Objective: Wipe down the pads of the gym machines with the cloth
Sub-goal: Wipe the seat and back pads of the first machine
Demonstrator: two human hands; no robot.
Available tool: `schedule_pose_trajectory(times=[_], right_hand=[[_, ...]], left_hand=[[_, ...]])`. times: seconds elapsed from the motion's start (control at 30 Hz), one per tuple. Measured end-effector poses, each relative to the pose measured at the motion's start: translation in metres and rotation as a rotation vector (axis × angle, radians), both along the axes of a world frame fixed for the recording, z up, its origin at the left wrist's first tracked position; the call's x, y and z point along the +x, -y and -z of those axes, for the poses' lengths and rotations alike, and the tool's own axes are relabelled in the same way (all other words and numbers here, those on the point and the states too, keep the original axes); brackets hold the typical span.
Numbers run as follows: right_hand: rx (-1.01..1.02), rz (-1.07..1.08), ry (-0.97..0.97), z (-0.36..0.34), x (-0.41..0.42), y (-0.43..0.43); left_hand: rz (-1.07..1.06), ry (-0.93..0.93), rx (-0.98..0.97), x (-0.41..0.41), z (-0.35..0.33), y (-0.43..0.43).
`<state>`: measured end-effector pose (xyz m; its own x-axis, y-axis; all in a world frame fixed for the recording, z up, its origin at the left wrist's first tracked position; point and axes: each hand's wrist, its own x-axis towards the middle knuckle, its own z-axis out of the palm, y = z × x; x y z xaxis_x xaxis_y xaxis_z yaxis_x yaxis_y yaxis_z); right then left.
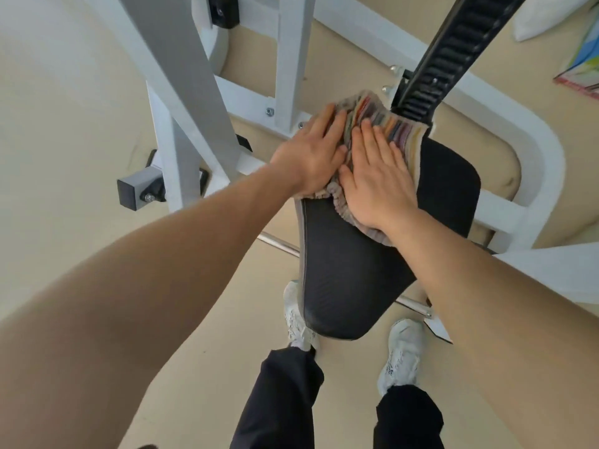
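Now pressing the cloth (402, 128) flat with left hand (308, 153) and right hand (377, 184), side by side, thumbs nearly touching. Both released: fingers straight, palms down, curled round nothing. Spread over the far end of the black pad (353, 280), with striped colours beyond the fingertips and a grey ribbed hem under the right wrist. Draped a little over the pad's left edge beneath the left palm. Just beyond, against the cloth's far edge, a black notched bar (453, 50) rising to the upper right. Behind and to the left, a white frame (291, 59) on a beige floor (64, 108). Below the pad's near end, white shoes (403, 354) and dark trousers (285, 400); under the pad, a chrome rod (278, 243).
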<state>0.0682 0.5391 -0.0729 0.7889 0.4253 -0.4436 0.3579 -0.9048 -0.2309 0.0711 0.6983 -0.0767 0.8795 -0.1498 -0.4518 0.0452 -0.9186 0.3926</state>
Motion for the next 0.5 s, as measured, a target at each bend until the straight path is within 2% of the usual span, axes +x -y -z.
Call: schedule_pose_trajectory(times=[0.13, 0.2, 0.4, 0.5], right_hand=[[0.001, 0.074, 0.001, 0.019, 0.057, -0.021], [-0.011, 0.069, -0.015, 0.019, 0.069, -0.034], [0.06, -0.21, 0.017, 0.001, 0.032, -0.063], [0.103, -0.309, -0.037, -0.021, -0.021, -0.052]], left_hand=[[-0.409, -0.284, -0.339, 0.059, 0.011, 0.002], [-0.579, -0.29, -0.491, 0.059, 0.013, 0.001], [-1.173, -0.279, -0.833, -0.034, 0.007, -0.007], [-1.343, -0.302, -0.997, -0.102, -0.015, 0.025]])
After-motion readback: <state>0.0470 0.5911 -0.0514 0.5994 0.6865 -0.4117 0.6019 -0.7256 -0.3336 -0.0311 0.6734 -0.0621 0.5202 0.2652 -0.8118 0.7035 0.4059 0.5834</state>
